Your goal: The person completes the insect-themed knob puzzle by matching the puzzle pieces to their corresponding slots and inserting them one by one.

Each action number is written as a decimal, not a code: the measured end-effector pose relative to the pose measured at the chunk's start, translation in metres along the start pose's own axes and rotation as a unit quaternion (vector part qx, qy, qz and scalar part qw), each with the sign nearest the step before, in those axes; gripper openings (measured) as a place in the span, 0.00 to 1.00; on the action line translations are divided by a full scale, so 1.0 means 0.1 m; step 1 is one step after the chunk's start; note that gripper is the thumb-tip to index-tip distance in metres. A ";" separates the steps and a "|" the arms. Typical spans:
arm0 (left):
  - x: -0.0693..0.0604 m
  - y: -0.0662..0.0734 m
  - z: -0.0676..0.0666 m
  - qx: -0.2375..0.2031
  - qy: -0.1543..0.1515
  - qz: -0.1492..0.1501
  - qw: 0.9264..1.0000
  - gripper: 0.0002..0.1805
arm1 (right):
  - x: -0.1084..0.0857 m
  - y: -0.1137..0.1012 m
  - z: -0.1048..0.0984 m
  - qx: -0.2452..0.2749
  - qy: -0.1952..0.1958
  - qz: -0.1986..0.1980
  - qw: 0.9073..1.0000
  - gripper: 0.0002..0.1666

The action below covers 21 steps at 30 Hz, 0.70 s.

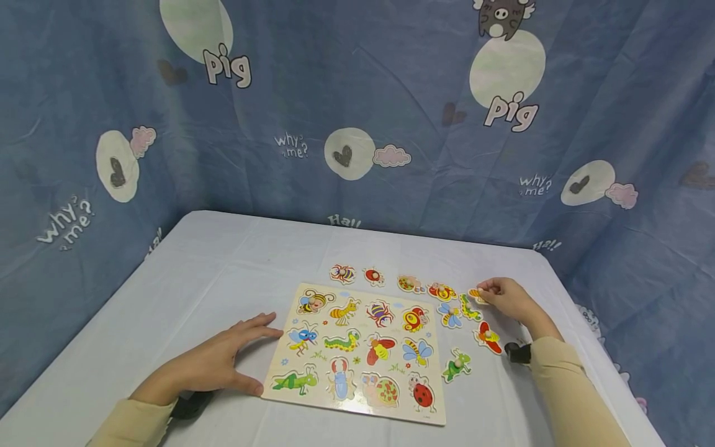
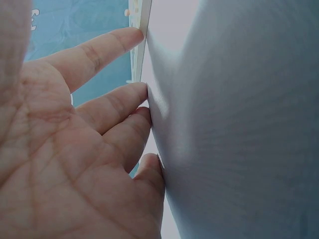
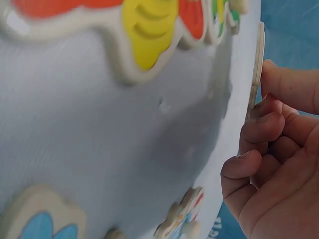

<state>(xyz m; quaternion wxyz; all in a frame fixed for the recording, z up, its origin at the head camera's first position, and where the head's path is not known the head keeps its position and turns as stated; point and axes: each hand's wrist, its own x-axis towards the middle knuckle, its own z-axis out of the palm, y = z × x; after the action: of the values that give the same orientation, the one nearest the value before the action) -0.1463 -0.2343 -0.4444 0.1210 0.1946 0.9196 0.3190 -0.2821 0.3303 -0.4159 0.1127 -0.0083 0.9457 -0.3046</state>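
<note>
A wooden insect puzzle board (image 1: 357,351) lies flat on the table, with coloured insect pictures across it. My left hand (image 1: 215,360) rests at the board's left side, fingers extended and spread; its index fingertip and thumb touch the edge. In the left wrist view, one fingertip (image 2: 134,36) meets the board's side. My right hand (image 1: 509,301) pinches a small orange-striped puzzle piece (image 1: 476,295) at the far right of the loose pieces. Its insect is mostly hidden by the fingers. Just beside it lie a green caterpillar piece (image 1: 468,308) and a red-winged moth piece (image 1: 489,339).
Along the board's back lie a spider piece (image 1: 342,273), a ladybug piece (image 1: 373,277), a snail piece (image 1: 409,284) and a red-and-yellow winged piece (image 1: 441,292). To its right are a blue-winged bee piece (image 1: 450,315) and a grasshopper piece (image 1: 458,365). A patterned blue curtain (image 1: 357,81) hangs behind.
</note>
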 end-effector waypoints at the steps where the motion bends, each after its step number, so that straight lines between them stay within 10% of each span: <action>1: 0.00 0.00 0.00 0.000 0.000 0.002 1.000 0.51 | 0.00 -0.02 0.00 -0.001 0.001 -0.002 1.000 0.18; 21: -0.01 0.00 0.00 -0.002 0.001 0.008 1.000 0.52 | 0.04 -0.36 0.13 -0.008 0.013 -0.062 0.998 0.15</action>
<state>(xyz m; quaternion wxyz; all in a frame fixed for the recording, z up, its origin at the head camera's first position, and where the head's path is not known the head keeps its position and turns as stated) -0.1457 -0.2344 -0.4446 0.1181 0.2011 0.9176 0.3218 -0.2851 0.2930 -0.4061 0.0808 -0.0641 0.9472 -0.3037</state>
